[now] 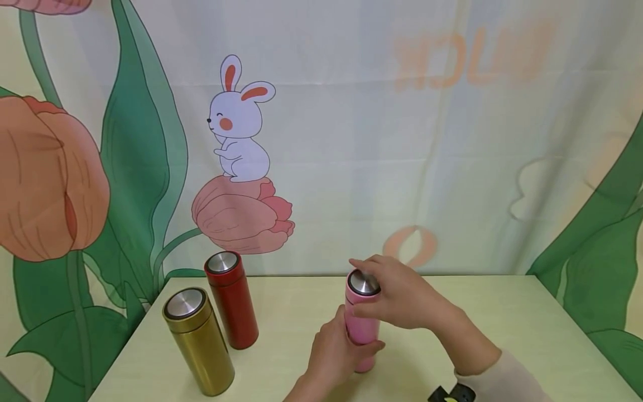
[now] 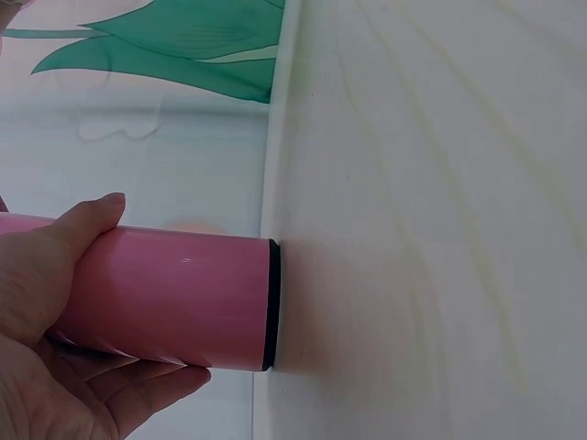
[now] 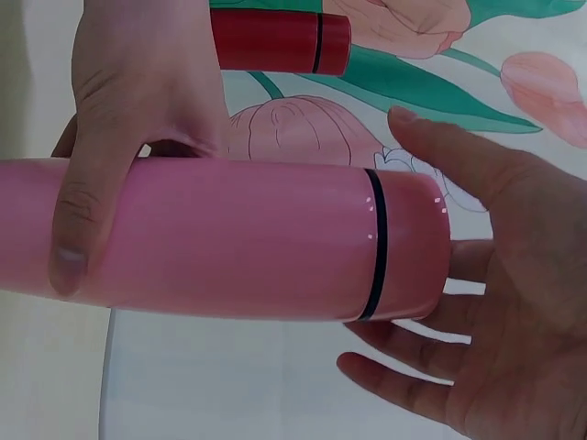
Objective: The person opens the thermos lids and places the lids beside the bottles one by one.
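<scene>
My left hand (image 1: pixel 331 349) grips the lower body of a pink thermos bottle (image 1: pixel 363 330), which stands upright at the table. In the left wrist view the thumb and fingers of the left hand (image 2: pixel 46 302) wrap the bottle (image 2: pixel 183 298), its dark-rimmed base close to the table surface. Around the top, my right hand (image 1: pixel 404 293) holds its fingers spread about the steel-topped lid (image 1: pixel 364 282). The right wrist view has the right hand's thumb (image 3: pixel 449 147) apart from the lid (image 3: pixel 413 243), while its other fingers reach partly behind it.
Left of the hands, a gold thermos bottle (image 1: pixel 201 346) and a red thermos bottle (image 1: pixel 235 312) stand upright on the pale table (image 1: pixel 291 312), the red one farther back. A curtain (image 1: pixel 331 139) printed with a rabbit and tulips hangs behind the table.
</scene>
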Motion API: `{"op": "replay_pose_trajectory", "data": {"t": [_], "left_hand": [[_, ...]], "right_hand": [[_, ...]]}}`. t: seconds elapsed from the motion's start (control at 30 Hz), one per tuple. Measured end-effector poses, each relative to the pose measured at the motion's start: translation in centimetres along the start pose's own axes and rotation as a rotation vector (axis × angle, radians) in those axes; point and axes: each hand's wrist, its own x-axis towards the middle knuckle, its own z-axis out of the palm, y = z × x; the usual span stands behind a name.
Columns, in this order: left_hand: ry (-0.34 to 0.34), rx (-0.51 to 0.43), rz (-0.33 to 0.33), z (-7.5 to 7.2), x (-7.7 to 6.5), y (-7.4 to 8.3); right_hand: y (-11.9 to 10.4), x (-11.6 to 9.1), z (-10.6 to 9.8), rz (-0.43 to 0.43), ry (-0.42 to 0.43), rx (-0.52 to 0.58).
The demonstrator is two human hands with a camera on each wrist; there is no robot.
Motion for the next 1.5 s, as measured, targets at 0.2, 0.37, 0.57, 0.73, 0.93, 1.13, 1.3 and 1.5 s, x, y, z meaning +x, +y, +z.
{"op": "replay_pose_trajectory", "data": {"t": [0.2,0.37,0.57,0.73,0.93,1.13,1.3,1.5], "left_hand": [[0.006,-0.008,-0.004,0.1,0.0,0.0],[0.006,-0.008,0.009,0.1,-0.1,0.0],[0.000,0.018,-0.003,0.0,-0.1,0.0],[0.004,0.021,0.016,0.2,0.0,-0.2],[0.003,0.011,0.011,0.2,0.0,-0.1],[-0.008,0.000,0.000,0.2,0.0,-0.1],[-0.014,0.003,-0.004,0.1,0.1,-0.1],[-0.010,0.013,0.006,0.1,0.0,0.0]], "right_hand": [[-0.9,-0.2,0.2,0.100,0.040,-0.107],[-1.7,-0.2,0.6,0.186,0.095,-0.168],[-2.7,-0.2,1.2,0.286,0.162,-0.214],[-3.0,-0.1,1.6,0.289,0.208,-0.254],[-2.8,0.0,1.7,0.236,0.230,-0.292],[-2.6,0.0,1.7,0.191,0.233,-0.292],[-2.3,-0.1,1.6,0.155,0.218,-0.243],[-1.7,-0.2,1.1,0.087,0.173,-0.160]]}}
